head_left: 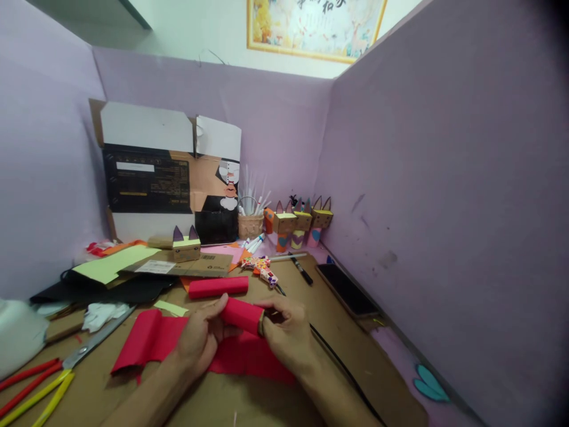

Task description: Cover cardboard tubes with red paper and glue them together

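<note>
Both hands hold a short cardboard tube [242, 314] wrapped in red paper, raised just above the table. My left hand [202, 338] grips its left end, thumb on top. At the tube's right end, where brown cardboard shows at the opening, the fingers of my right hand [287, 329] are closed on the rim. Beneath lies a sheet of red paper [253, 359], partly hidden by the hands. A curled piece of red paper [142, 338] rests left of my left hand. Behind the hands is another red roll [217, 287], lying on its side.
Large scissors [82, 350] lie at left. A patterned glue gun [262, 270] with a black cable, a marker [301, 270] and a phone [347, 289] are farther back. Cardboard cat figures [284, 224] stand by the right wall; a small cat-eared box [186, 248] sits on flat cardboard [217, 265].
</note>
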Demonstrator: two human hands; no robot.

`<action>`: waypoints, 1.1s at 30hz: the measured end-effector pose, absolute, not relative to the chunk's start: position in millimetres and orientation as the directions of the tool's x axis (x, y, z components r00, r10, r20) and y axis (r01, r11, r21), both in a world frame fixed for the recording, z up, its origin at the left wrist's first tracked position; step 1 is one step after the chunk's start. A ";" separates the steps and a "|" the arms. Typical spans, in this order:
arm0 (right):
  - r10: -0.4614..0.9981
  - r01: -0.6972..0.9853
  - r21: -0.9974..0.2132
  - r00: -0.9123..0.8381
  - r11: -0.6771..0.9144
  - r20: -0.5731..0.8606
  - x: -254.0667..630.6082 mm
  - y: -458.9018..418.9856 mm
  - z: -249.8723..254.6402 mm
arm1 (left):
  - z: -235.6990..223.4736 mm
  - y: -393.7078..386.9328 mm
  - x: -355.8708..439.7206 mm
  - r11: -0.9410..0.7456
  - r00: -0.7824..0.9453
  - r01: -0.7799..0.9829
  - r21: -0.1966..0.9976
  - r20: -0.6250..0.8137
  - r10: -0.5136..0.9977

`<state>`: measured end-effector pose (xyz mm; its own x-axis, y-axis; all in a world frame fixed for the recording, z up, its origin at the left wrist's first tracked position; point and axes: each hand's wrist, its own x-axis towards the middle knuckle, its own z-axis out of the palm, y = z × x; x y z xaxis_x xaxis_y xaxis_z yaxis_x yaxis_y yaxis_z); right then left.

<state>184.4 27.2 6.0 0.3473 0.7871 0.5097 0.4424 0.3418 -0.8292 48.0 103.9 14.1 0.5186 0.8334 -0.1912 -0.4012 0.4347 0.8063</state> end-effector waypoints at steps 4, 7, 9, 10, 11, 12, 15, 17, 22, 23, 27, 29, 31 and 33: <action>0.687 0.597 -0.650 0.215 0.470 0.694 188.5 26.0 5.5 | 14.3 102.3 46.5 0.406 0.520 -0.403 0.820 -0.160 0.839; 0.681 0.620 -0.607 0.154 0.498 0.716 187.6 23.6 9.3 | 15.8 100.9 46.5 0.452 0.565 -0.377 0.808 -0.186 0.804; 0.719 0.541 -0.684 0.194 0.490 0.668 186.0 22.2 12.1 | 17.2 101.0 46.8 0.481 0.574 -0.385 0.788 -0.204 0.793; 0.747 0.472 -0.741 0.225 0.479 0.626 185.3 21.6 13.3 | 17.8 101.6 46.9 0.491 0.572 -0.397 0.776 -0.209 0.793; 0.777 0.392 -0.795 0.252 0.463 0.577 184.9 21.3 14.4 | 18.4 102.6 46.8 0.498 0.569 -0.411 0.763 -0.213 0.795; 0.803 0.312 -0.836 0.267 0.451 0.533 184.7 21.0 15.3 | 18.9 103.8 46.6 0.506 0.564 -0.426 0.750 -0.217 0.797; 0.834 0.173 -0.867 0.242 0.467 0.497 185.2 20.9 17.2 | 19.5 107.4 45.6 0.538 0.565 -0.456 0.709 -0.236 0.791; 0.827 0.178 -0.852 0.209 0.493 0.522 185.5 21.1 17.5 | 19.3 108.1 45.3 0.564 0.583 -0.464 0.683 -0.244 0.775; 0.809 0.253 -0.815 0.158 0.521 0.566 184.0 21.8 14.8 | 19.3 103.7 46.8 0.609 0.630 -0.466 0.642 -0.242 0.738; 0.806 0.264 -0.809 0.151 0.525 0.573 183.6 21.7 14.1 | 19.5 102.6 47.0 0.612 0.634 -0.468 0.638 -0.239 0.735; 0.776 0.336 -0.763 0.129 0.552 0.617 181.6 19.9 13.5 | 19.5 101.4 46.4 0.614 0.640 -0.484 0.623 -0.227 0.734; 0.763 0.374 -0.742 0.122 0.557 0.635 180.6 18.1 15.5 | 18.2 102.8 45.6 0.614 0.634 -0.490 0.619 -0.230 0.738; 0.758 0.380 -0.733 0.114 0.564 0.642 180.1 16.0 18.9 | 16.9 104.4 45.4 0.608 0.624 -0.496 0.621 -0.232 0.746; 0.758 0.367 -0.733 0.105 0.572 0.644 180.4 14.5 22.3 | 16.4 105.4 46.0 0.599 0.616 -0.495 0.629 -0.232 0.753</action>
<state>180.4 14.5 22.3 0.1053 0.7576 0.6441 0.3672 0.5724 -0.7332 46.0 105.4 16.4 0.6165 0.7525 -0.2317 -0.4954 0.5994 0.6287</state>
